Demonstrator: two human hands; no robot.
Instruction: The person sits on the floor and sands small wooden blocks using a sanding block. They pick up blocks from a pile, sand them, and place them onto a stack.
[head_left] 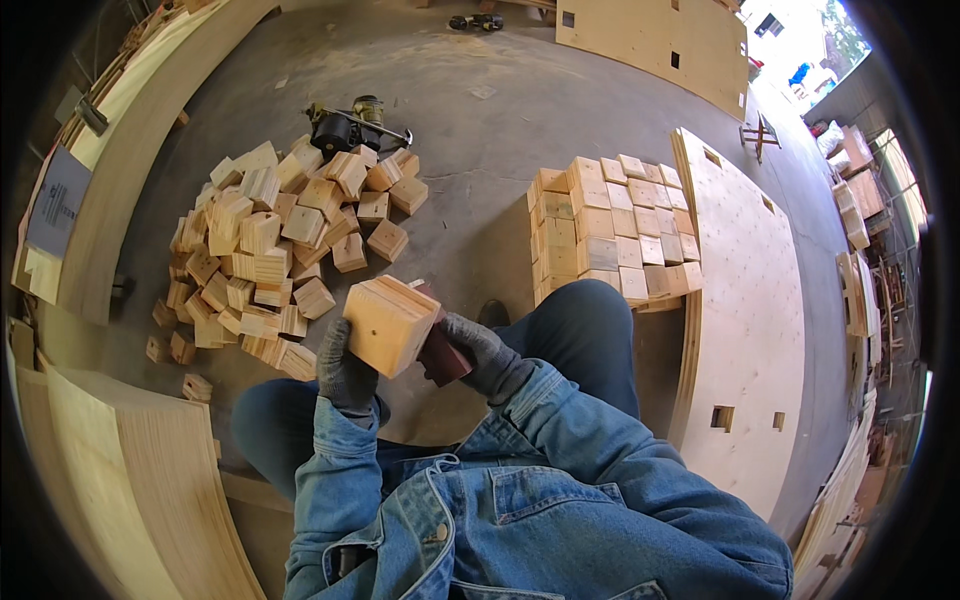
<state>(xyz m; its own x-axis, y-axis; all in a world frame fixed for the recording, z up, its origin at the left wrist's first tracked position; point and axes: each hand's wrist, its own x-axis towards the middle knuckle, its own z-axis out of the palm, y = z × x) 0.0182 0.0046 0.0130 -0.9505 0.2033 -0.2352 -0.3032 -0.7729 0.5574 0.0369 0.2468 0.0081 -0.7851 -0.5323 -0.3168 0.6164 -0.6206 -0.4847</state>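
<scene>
Head view, seated worker over concrete floor [480,120]. Wooden block [388,325] held up in front of the knees, gripped from below in the gloved left hand [345,375], grip closed round its lower left corner. Dark red-brown sanding pad [440,350] pressed against the block's right face, clasped in the gloved right hand [490,355], grip closed on it. No container present: unsorted blocks [265,250] heaped loose on the floor to the left, a neat stack of blocks [615,225] squared up in rows to the right, just beyond the right knee. Black power tool [350,125] lying at the far edge of the loose heap. Large plywood panel [745,320] with small rectangular cut-outs lying flat, touching the right side of the neat stack; another cut-out panel [660,40] farther off. Curved plywood sheets [130,480] closing in the left side. Open floor limited to a strip between heap and stack, widening toward the far panel.
</scene>
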